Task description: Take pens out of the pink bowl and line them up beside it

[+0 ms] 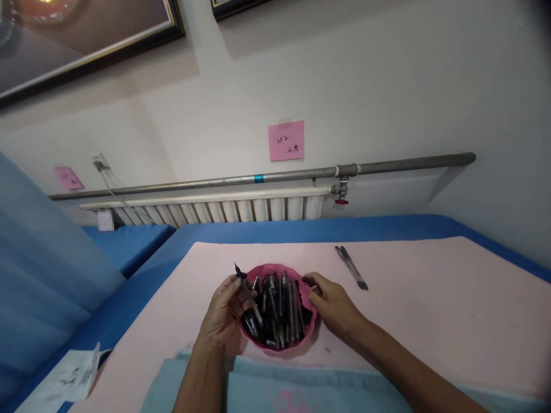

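Note:
A pink bowl (263,269) sits on the pink table mat (430,310), filled with several black pens (279,310). My left hand (224,315) is at the bowl's left rim, fingers closed on one black pen (247,293) lifted above the others, tip pointing up and back. My right hand (333,307) rests at the bowl's right rim, fingertips pinched together over the edge on something small I cannot make out. Two more black pens (352,268) lie side by side on the mat, to the right and behind the bowl.
A blue surface (301,229) borders the mat, with a radiator (215,209) and pipe (387,166) on the wall behind. A pink sticky note (286,140) hangs on the wall. A light blue cloth (301,390) lies near me, and a marked white paper (69,378) at lower left.

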`<state>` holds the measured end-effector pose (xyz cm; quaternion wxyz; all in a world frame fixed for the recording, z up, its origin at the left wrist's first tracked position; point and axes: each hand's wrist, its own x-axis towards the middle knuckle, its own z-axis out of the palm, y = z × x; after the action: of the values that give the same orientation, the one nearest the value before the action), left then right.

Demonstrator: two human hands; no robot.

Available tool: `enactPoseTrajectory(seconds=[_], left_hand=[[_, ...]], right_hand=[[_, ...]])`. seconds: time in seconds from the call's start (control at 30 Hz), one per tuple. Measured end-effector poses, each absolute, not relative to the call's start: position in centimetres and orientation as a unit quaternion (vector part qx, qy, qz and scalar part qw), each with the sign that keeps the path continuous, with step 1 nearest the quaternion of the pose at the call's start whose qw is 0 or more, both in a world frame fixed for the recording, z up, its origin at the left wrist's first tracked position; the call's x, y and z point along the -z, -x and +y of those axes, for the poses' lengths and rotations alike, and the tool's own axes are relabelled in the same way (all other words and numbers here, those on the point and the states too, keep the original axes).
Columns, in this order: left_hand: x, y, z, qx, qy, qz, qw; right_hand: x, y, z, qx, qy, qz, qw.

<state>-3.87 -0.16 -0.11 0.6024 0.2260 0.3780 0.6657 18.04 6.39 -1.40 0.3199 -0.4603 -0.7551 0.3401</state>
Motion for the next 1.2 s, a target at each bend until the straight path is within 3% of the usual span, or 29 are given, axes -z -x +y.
enactPoseTrajectory(seconds=[0.17,0.33,0.83,1.1,1.2], left_hand=[[0.1,3.4,-0.1,-0.661,-0.235,0.377,0.605],[0.0,3.1,0.0,-0.663,-0.229,0.38,0.603],[0.0,3.1,0.1,-0.665,-0.229,0.383,0.599],[0.0,3.2,0.0,-0.668,-0.218,0.386,0.598],[0.0,3.1,0.0,-0.668,-0.216,0.389,0.597]], right_hand=[[-0.3,-19.0,5.7,-0.168,0.448,-0.856,0.196],[-0.9,-19.3,4.9,-0.205,0.444,-0.863,0.127],[-1.8,-19.6,6.7,-0.425,0.458,-0.746,0.228],[-2.9,-19.4,6.4,-0.446,0.417,-0.761,0.218],[-2.3,-19.2,6.2,-0.378,0.415,-0.804,0.195]])
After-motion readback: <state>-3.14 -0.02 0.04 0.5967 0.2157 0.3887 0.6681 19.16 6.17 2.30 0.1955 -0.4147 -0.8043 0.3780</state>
